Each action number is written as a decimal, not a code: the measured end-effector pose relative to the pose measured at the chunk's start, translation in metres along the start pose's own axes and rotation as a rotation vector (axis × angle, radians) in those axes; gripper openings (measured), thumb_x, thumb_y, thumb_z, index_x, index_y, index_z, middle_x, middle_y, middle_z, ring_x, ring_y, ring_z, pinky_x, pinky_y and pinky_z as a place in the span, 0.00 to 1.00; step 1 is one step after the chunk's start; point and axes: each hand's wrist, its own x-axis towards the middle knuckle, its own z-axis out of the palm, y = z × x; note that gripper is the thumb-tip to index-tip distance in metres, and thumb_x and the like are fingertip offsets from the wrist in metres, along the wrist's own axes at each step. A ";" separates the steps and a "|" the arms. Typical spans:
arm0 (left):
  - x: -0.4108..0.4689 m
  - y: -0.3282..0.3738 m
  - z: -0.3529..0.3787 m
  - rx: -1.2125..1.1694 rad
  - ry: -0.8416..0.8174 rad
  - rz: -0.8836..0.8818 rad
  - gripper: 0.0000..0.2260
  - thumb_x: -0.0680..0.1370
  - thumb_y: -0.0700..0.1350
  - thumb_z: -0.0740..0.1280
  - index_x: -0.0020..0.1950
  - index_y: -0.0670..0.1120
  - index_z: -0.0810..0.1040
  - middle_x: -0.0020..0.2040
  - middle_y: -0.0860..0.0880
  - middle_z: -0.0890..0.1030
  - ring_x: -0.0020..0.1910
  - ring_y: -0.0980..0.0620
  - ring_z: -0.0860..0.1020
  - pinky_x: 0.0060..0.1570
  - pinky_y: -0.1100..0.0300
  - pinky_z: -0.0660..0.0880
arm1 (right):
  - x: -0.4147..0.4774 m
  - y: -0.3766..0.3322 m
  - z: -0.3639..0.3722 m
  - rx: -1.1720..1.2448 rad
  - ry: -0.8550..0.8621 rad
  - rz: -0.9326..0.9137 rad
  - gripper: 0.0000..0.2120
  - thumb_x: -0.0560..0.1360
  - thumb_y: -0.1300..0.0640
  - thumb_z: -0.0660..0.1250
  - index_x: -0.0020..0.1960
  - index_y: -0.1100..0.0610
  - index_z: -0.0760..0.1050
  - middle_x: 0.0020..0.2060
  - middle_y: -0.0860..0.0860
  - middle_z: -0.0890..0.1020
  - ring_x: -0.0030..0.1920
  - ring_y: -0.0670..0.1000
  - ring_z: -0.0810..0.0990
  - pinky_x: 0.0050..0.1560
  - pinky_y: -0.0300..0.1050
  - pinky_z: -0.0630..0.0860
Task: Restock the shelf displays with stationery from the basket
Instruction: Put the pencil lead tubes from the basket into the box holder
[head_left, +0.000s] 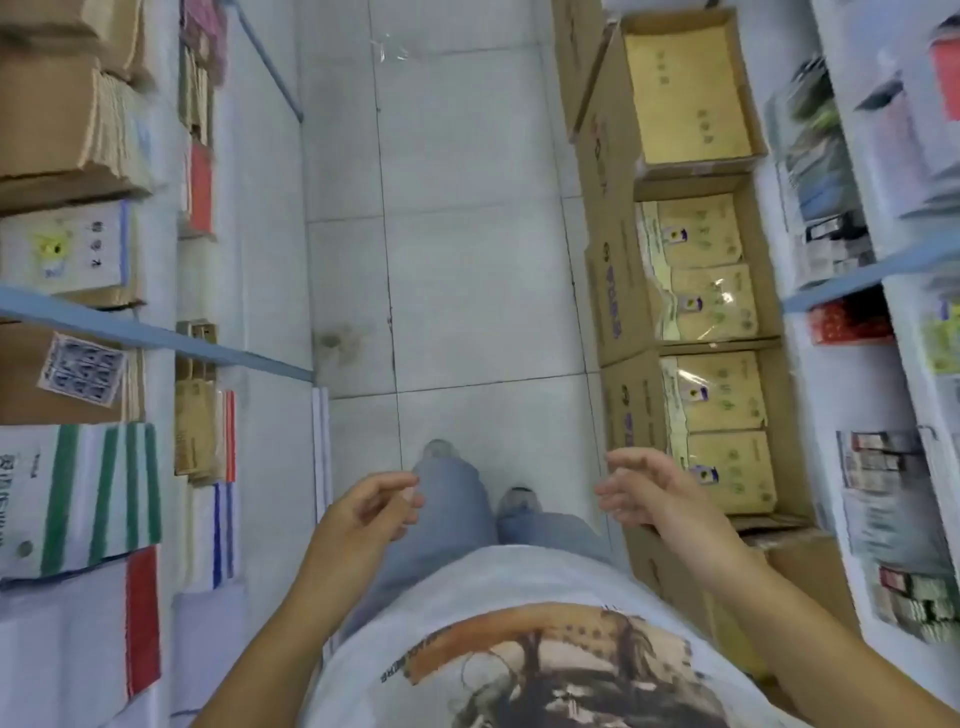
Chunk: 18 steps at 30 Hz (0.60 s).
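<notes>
Both our hands, left hand (371, 506) and right hand (641, 488), hang loosely open and empty above the aisle floor (467, 260), no basket in sight, so stationery's heft and grip points remain guesswork.

The floor (467, 249) is pale glazed tile with a soft sheen, and a scrap of clear plastic film (392, 49) lies glossy on it. The open boxes (613, 306) along the right are matt brown corrugated cardboard; the kraft-paper packs (717, 395) inside wear shiny transparent wrap. The shelf edge (156, 338) looks like smooth blue-painted metal. The person's jeans (447, 499) are faded denim, the T-shirt (519, 587) soft white cloth with a matt print.
</notes>
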 end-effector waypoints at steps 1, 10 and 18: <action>0.009 0.005 -0.005 -0.029 0.015 -0.004 0.07 0.81 0.42 0.65 0.53 0.51 0.82 0.43 0.55 0.86 0.43 0.57 0.83 0.42 0.68 0.77 | 0.014 -0.011 0.003 0.012 -0.002 -0.007 0.08 0.79 0.61 0.63 0.55 0.53 0.76 0.43 0.53 0.86 0.44 0.55 0.84 0.50 0.49 0.80; 0.170 0.104 -0.074 -0.080 0.076 -0.037 0.07 0.81 0.42 0.65 0.51 0.52 0.81 0.42 0.55 0.86 0.44 0.56 0.83 0.46 0.66 0.76 | 0.156 -0.168 0.042 -0.016 0.001 -0.007 0.08 0.79 0.62 0.62 0.54 0.53 0.77 0.42 0.53 0.85 0.43 0.54 0.83 0.50 0.50 0.78; 0.332 0.287 -0.112 0.029 -0.089 0.090 0.07 0.81 0.45 0.66 0.53 0.55 0.82 0.47 0.58 0.86 0.45 0.58 0.83 0.44 0.68 0.76 | 0.244 -0.305 0.039 0.141 0.098 0.064 0.08 0.79 0.63 0.63 0.55 0.56 0.77 0.42 0.58 0.85 0.41 0.55 0.82 0.46 0.51 0.78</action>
